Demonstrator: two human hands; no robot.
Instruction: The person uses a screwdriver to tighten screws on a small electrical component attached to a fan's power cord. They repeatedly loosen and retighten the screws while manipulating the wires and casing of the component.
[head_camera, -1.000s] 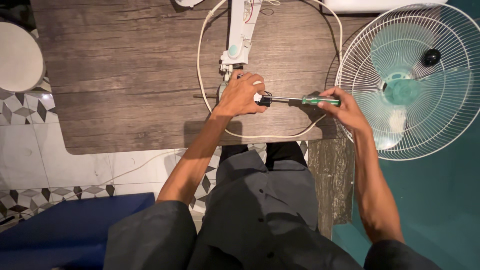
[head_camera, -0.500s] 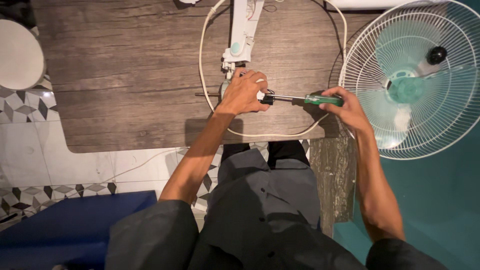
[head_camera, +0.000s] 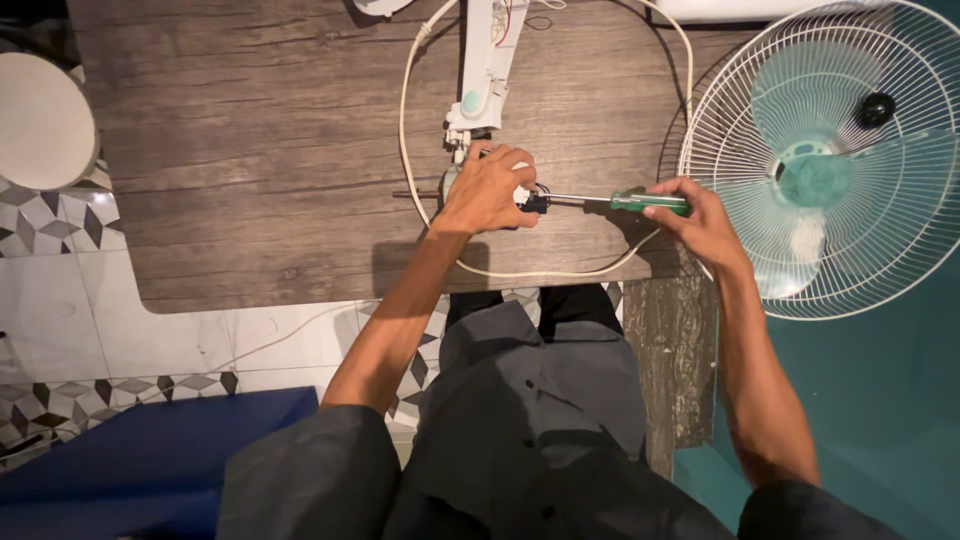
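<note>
Two hands on this one: left hand is clamped over a small motor sitting on the wooden worktop, right at the lower end of the white fan stem. Right hand is wrapped around the green screwdriver handle, shaft running flat toward the motor, tip tucked under the left fingers so I can't see the screw itself. A white cord loops around the motor, and the fan cage sits off to the motor's right. Best bet, I'd say: keep the driver dead in line with the screw, push in while turning, and hold the motor firm so it doesn't roll.
</note>
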